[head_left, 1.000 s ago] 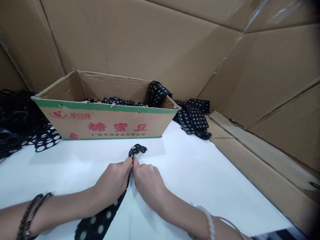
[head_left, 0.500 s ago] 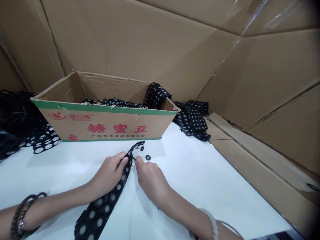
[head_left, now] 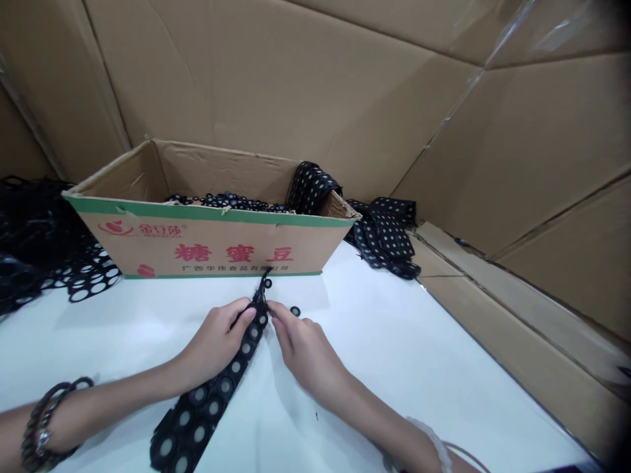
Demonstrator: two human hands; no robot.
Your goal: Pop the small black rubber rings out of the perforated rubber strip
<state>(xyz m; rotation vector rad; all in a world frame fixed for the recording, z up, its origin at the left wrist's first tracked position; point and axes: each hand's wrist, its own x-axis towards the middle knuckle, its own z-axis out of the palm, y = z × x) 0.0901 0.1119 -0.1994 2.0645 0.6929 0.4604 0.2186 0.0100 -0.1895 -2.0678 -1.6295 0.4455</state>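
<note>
A black perforated strip (head_left: 215, 407) with rows of pale round spots slants up from the bottom of the view. Near its upper end my left hand (head_left: 217, 338) grips it between thumb and curled fingers. My right hand (head_left: 308, 348) is beside the strip's right edge, thumb and forefinger pinched at the tip; what they pinch is too small to make out. Past the hands the strip's torn end dangles, with a small black ring (head_left: 268, 284) at it. One loose black ring (head_left: 295, 311) lies on the white table just beyond my right fingers.
An open cardboard box (head_left: 211, 240) with a green rim stands behind the hands, holding many small black rings. Over its right corner hangs spotted black sheet (head_left: 313, 187). More spotted sheets (head_left: 387, 240) lie to its right. Black hole-punched netting (head_left: 93, 276) is heaped at left. Cardboard walls (head_left: 305, 79) enclose the table.
My right hand's fingers have extended a little and shifted at the strip's edge. The strip's torn end has swung from leaning right to nearly upright. My left hand keeps its grip.
</note>
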